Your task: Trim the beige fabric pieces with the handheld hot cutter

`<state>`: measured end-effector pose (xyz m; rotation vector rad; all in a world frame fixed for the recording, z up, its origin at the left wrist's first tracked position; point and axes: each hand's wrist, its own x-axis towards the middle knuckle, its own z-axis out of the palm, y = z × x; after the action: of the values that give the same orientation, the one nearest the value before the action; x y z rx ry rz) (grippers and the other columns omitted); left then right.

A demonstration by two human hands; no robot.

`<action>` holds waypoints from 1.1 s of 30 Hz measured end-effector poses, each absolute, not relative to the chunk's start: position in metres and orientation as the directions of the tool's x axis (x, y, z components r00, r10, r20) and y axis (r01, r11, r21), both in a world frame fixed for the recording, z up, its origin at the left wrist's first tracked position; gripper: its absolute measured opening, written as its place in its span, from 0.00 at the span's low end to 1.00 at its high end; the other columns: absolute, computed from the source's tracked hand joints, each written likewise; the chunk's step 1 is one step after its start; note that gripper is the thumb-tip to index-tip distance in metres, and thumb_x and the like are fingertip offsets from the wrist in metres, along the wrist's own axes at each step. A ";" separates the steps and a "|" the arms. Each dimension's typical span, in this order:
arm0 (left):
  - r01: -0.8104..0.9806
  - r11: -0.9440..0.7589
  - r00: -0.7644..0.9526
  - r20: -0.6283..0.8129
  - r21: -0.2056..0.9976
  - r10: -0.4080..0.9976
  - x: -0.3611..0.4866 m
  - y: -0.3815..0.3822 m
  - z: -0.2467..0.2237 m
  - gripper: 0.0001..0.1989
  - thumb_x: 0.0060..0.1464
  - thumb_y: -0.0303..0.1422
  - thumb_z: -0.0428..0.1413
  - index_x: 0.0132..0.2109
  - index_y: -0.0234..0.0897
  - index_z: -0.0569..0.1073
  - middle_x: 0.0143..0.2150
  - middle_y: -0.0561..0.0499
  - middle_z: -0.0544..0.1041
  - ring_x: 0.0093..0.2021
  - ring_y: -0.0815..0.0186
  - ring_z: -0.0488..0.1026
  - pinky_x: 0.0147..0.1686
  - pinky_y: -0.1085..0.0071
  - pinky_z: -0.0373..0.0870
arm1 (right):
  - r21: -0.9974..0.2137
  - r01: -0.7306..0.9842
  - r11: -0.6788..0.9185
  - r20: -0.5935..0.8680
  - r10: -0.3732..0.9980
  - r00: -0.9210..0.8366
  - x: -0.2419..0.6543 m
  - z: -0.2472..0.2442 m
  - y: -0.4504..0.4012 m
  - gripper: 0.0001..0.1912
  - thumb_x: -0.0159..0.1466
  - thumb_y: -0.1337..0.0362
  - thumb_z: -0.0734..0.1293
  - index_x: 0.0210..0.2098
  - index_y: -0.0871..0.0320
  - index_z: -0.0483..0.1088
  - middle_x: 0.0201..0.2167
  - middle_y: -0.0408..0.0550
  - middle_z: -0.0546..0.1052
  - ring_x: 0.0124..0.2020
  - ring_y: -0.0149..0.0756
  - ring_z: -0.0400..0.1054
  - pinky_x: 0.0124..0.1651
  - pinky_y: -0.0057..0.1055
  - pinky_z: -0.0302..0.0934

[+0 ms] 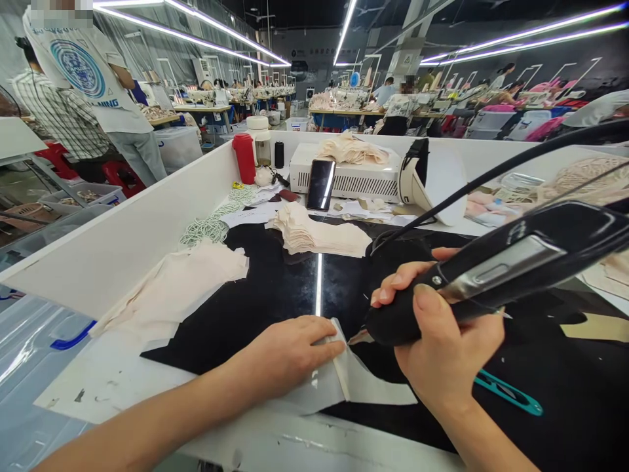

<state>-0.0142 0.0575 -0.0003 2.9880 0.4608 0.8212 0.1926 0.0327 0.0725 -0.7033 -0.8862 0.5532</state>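
My right hand [442,341] is wrapped around a black corded handheld tool [491,269] with a silver lever along its side. The tool's narrow tip points left, close to the edge of a cream fabric piece [341,373]. At that same edge, the thumb and fingers of my left hand [295,351] come together, holding the fabric down on the work surface. The fabric looks folded over here, with a paler flap spread to the right. Below my right wrist lies a teal-handled tool [511,392], partly hidden by that wrist.
Fabric pieces are stacked [319,229] at the back, and more cream fabric [171,285] lies left beside green cord [209,223]. A phone [321,185] leans against a white vented box [295,172]. The tool's black cable [491,180] arcs across the right. A white partition [147,242] borders the left.
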 end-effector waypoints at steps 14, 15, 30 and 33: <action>0.270 -0.959 0.841 0.464 0.086 0.279 -0.018 0.063 0.004 0.13 0.80 0.23 0.52 0.61 0.35 0.79 0.60 0.42 0.85 0.58 0.59 0.86 0.56 0.66 0.87 | -0.749 -0.143 0.647 0.500 0.694 0.518 0.192 0.071 0.034 0.25 0.64 0.52 0.86 0.53 0.49 0.76 0.32 0.35 0.82 0.25 0.34 0.77 0.32 0.34 0.75; 0.271 -0.959 0.841 0.463 0.088 0.280 -0.018 0.063 0.004 0.14 0.80 0.23 0.51 0.61 0.35 0.79 0.60 0.42 0.85 0.57 0.60 0.86 0.56 0.67 0.86 | -0.751 -0.146 0.644 0.499 0.698 0.515 0.192 0.070 0.035 0.25 0.64 0.52 0.86 0.53 0.49 0.76 0.32 0.35 0.82 0.25 0.34 0.76 0.32 0.34 0.74; 0.259 -0.959 0.848 0.448 0.116 0.283 -0.020 0.064 0.003 0.15 0.80 0.22 0.51 0.62 0.34 0.79 0.60 0.40 0.84 0.58 0.57 0.85 0.56 0.64 0.87 | -0.761 -0.153 0.631 0.492 0.714 0.499 0.191 0.070 0.034 0.23 0.65 0.54 0.86 0.53 0.49 0.76 0.33 0.35 0.83 0.26 0.34 0.77 0.34 0.34 0.75; 0.247 -0.964 0.848 0.460 0.099 0.264 -0.018 0.065 0.009 0.15 0.79 0.21 0.51 0.61 0.32 0.79 0.60 0.37 0.84 0.59 0.56 0.85 0.59 0.61 0.87 | -0.748 -0.149 0.647 0.497 0.694 0.521 0.194 0.075 0.030 0.25 0.63 0.53 0.87 0.53 0.50 0.77 0.31 0.36 0.83 0.25 0.34 0.76 0.32 0.33 0.74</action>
<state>-0.0184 0.0649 0.0089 2.9844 0.4131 0.7513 0.1943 0.0301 0.0748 -0.7040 -0.8855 0.5587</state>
